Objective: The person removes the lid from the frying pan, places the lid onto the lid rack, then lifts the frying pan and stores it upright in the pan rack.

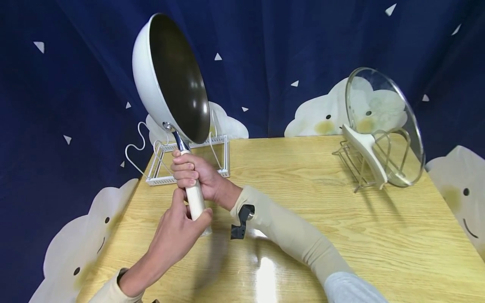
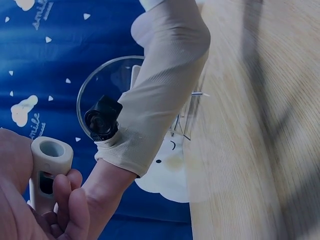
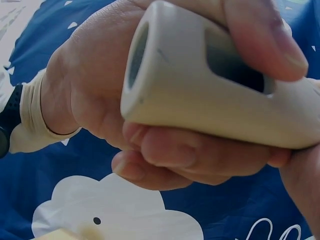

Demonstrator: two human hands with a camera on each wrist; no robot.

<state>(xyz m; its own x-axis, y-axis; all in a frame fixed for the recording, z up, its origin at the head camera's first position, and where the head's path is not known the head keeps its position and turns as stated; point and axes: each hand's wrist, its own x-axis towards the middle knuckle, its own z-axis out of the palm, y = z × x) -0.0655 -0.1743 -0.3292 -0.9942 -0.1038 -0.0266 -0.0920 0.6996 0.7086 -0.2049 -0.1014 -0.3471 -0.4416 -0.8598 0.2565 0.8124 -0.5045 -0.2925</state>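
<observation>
A wok [image 1: 142, 69] with a white outside and a dark inside is held up, tilted on its side, above the left of the table. My right hand [image 1: 198, 170] grips its white handle [image 1: 195, 198] just below the metal neck. Lower down, my left hand [image 1: 174, 233] holds the handle's end between thumb and fingers. The hollow end of the handle [image 2: 52, 152] shows in the left wrist view beside my left palm. In the right wrist view, my left hand's fingers [image 3: 185, 155] lie under the handle and its thumb lies over it.
Behind the wok, a white wire rack [image 1: 159, 180] stands on the wooden table [image 1: 284, 168]. At the back right, a glass lid [image 1: 379, 90] with a white handle leans upright in a metal wire rack [image 1: 350, 158]. A dark blue curtain [image 1: 257, 54] hangs behind.
</observation>
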